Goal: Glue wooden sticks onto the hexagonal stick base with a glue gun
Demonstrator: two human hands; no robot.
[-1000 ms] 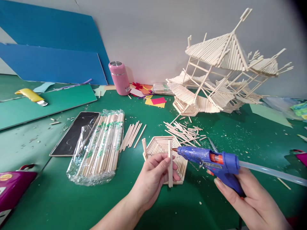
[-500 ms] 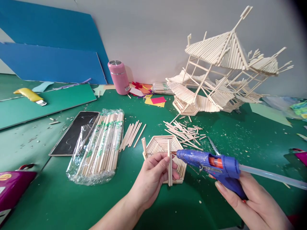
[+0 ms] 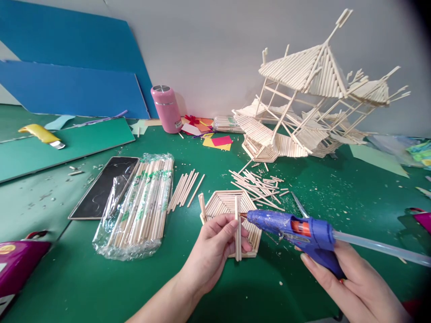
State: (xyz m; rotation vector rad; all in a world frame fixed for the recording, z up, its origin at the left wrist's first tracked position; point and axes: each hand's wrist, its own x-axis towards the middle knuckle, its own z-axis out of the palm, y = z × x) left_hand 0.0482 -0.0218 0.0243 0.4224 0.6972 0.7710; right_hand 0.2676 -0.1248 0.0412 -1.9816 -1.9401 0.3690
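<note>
My left hand (image 3: 215, 246) pinches two wooden sticks (image 3: 238, 242) side by side and upright between thumb and fingers. Wrapped round the handle of a blue hot glue gun (image 3: 289, 226) is my right hand (image 3: 350, 278). The gun's nozzle points left and meets the sticks near their middle. A clear glue stick (image 3: 380, 248) juts out of its back end. Behind and below my left hand lies a hexagonal panel of wooden sticks (image 3: 218, 202), partly hidden by the hand, with a short upright piece at its left corner.
Loose sticks (image 3: 256, 186) lie beyond the panel, and a bagged bundle of sticks (image 3: 138, 206) is at left beside a dark tray (image 3: 101, 193). A stick-built pavilion model (image 3: 303, 103) stands back right. A yellow utility knife (image 3: 40, 134) and a pink flask (image 3: 166, 109) are farther off.
Almost nothing differs. The glue gun and my right hand have shifted very slightly left, its nozzle still at the sticks in my left hand.
</note>
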